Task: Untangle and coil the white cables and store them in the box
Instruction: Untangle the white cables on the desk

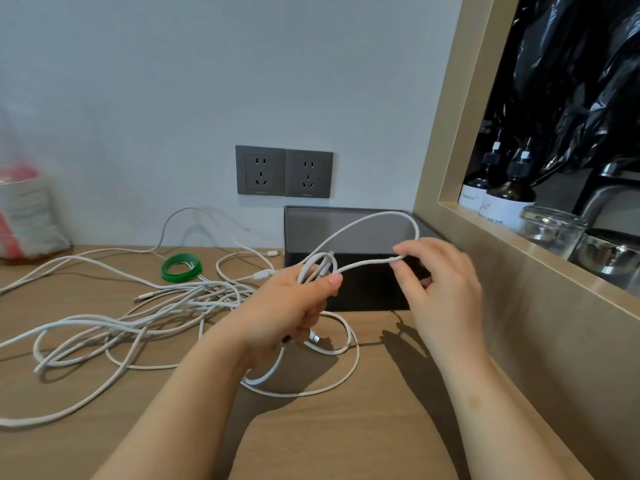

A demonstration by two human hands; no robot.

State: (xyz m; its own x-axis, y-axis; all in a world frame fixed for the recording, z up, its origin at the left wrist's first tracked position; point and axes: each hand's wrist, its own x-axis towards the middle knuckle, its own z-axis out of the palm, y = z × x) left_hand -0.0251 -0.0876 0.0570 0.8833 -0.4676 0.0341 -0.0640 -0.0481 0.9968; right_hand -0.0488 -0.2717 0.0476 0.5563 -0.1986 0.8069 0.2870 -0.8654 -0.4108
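My left hand (pixel 294 306) grips a partly wound bundle of one white cable (pixel 363 220) in front of the dark open box (pixel 346 233). From that bundle a loop arches up over the box, and my right hand (pixel 440 282) pinches it between thumb and forefinger. Lower loops of the same cable hang onto the wooden table (pixel 346 438) below my left hand. A tangle of more white cables (pixel 138 313) spreads across the table's left half, with plug ends showing.
A green tape ring (pixel 181 268) lies behind the tangle. Two grey wall sockets (pixel 284 171) sit above the box. A bagged item (pixel 24 209) stands far left. To the right, a wooden niche (pixel 485 216) holds soap bottles, glass jars and black plastic.
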